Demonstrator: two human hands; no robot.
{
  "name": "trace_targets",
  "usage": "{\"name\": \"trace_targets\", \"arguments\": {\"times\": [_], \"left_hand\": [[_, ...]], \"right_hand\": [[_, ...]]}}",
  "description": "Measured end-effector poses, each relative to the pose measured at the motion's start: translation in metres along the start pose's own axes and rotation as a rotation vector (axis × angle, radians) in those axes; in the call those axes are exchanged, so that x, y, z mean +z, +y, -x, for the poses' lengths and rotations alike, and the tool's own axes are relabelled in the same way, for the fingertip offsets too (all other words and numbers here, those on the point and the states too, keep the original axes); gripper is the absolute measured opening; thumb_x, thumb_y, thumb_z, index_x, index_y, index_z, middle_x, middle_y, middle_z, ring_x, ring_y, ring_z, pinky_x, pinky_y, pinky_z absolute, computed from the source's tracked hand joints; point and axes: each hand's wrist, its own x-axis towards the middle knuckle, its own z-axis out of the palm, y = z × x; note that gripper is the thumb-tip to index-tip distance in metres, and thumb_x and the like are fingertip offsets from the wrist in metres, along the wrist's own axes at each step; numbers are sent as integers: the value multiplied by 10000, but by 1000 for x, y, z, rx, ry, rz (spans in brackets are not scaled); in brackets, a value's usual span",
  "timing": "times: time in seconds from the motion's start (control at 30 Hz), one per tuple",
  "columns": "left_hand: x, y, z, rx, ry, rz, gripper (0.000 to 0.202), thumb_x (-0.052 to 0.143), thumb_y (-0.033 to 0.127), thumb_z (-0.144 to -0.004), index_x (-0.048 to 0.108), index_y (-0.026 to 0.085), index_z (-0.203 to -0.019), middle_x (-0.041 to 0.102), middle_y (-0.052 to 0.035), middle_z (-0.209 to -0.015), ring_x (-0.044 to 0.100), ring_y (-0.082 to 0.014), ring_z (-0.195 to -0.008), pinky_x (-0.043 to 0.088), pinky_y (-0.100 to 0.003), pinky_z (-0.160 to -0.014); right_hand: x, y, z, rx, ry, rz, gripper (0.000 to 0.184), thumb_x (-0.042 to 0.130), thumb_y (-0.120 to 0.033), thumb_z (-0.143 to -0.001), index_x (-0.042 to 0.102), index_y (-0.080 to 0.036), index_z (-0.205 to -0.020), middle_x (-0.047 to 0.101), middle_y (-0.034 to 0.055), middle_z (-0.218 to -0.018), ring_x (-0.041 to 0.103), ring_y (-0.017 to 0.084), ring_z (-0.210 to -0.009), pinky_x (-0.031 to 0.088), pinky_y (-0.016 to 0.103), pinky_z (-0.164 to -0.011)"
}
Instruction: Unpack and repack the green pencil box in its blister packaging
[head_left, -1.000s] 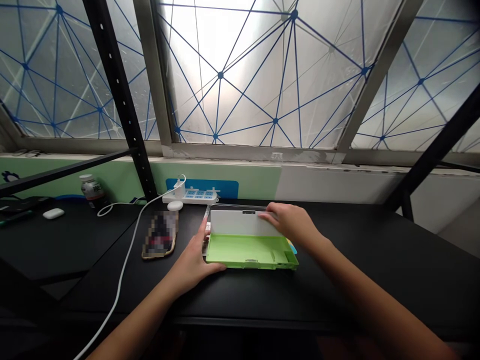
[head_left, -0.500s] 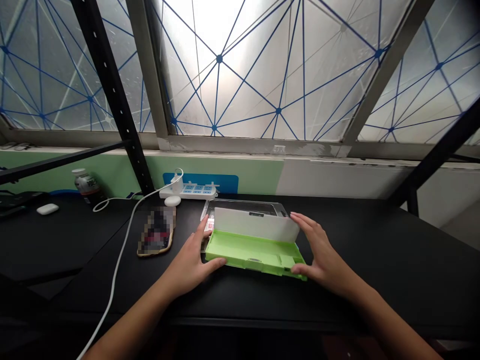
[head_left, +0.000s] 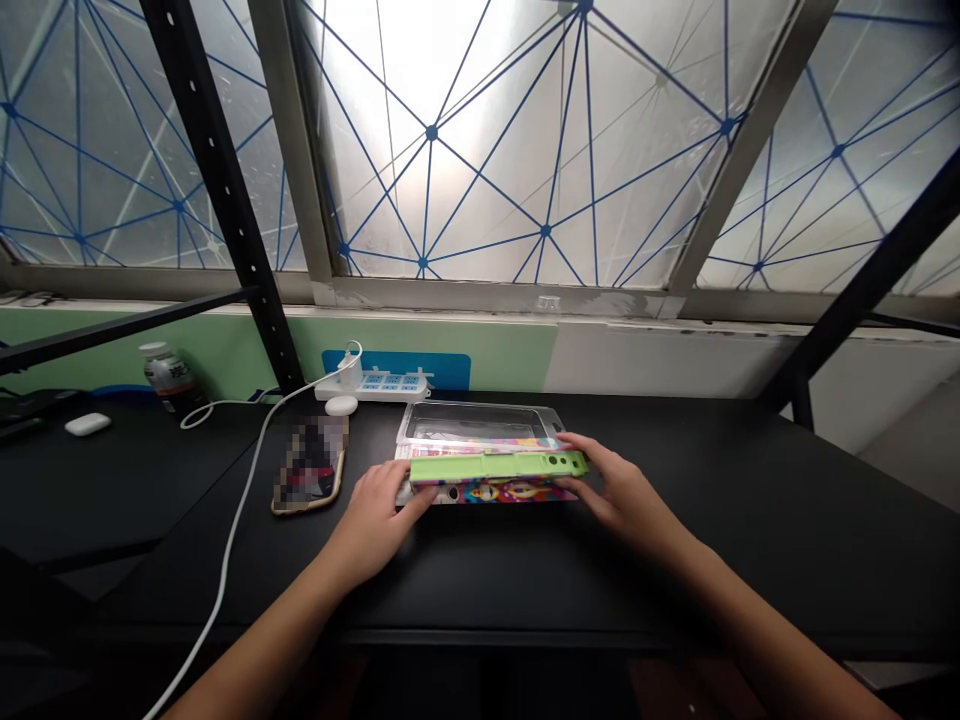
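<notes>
A light green plastic pencil case (head_left: 487, 467) is held between my two hands, its long narrow side facing me. Round dark spots show near its right end. My left hand (head_left: 382, 510) grips the left end, thumb in front at the lower edge and fingers behind. At the right end, my right hand (head_left: 615, 487) pinches the case the same way. Behind and under it lies a clear plastic package (head_left: 480, 420) with a colourful printed card (head_left: 517, 492), partly covered by the case. The inside of the case is hidden.
Left of my left hand lies a phone (head_left: 311, 465), its screen blurred out. A white cable (head_left: 240, 510) runs past it from a power strip (head_left: 390, 386) by the wall. Farther left are a white earbud case (head_left: 88, 424) and a bottle (head_left: 171, 378). Black posts (head_left: 225, 190) flank the desk.
The pencil case was open, its green tray and whitish lid showing. Now it is turned edge-on, raised and farther back, over the package. Both hands moved with it, and more of the printed card shows.
</notes>
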Motion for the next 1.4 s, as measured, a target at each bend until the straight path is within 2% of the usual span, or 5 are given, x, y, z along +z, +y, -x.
{"name": "trace_targets", "arguments": {"times": [0.2,0.67,0.97,1.17,1.4], "left_hand": [[5,-3,-3,-72,51,-124,436,420,574,-980,647,223,-1105,639,-96,-1233,538,-312,-1180,373,-474,-1026],[0,4,2,-72,-61,66,1003,691,513,-832,106,205,-1587,400,-163,-1554,393,-342,-1416,193,-518,-1180],[-7,6,2,-104,-71,260,773,465,573,-972,109,280,-1593,548,-68,-1460,412,-281,-1419,157,-515,-1211],[-10,-1,-4,-95,-130,312,642,148,616,-1023,525,292,-1429,617,-14,-1387,429,-259,-1409,145,-510,-1226],[-17,-1,-1,-150,-150,291,640,198,659,-1001,562,316,-1401,498,-9,-1490,292,-282,-1470,155,-535,-1210]], "right_hand": [[2,-3,-30,-30,-223,177,335,392,-424,-1010,603,-220,-1172,670,111,-1142,643,264,-948,520,418,-809],[60,-83,-60,-209,-175,379,265,453,-348,-1022,657,-181,-1036,691,96,-965,612,264,-927,425,390,-813],[78,-80,-67,-234,-21,292,243,404,-254,-1022,627,-158,-1013,651,139,-1004,568,284,-956,467,405,-834],[45,-83,-57,-362,34,214,252,444,-355,-1021,631,-210,-1108,671,118,-1121,596,271,-1052,427,480,-997],[-29,-59,-14,-297,-335,-36,419,581,-492,-945,581,-362,-1344,514,48,-1460,476,278,-1330,446,441,-1063]]}}
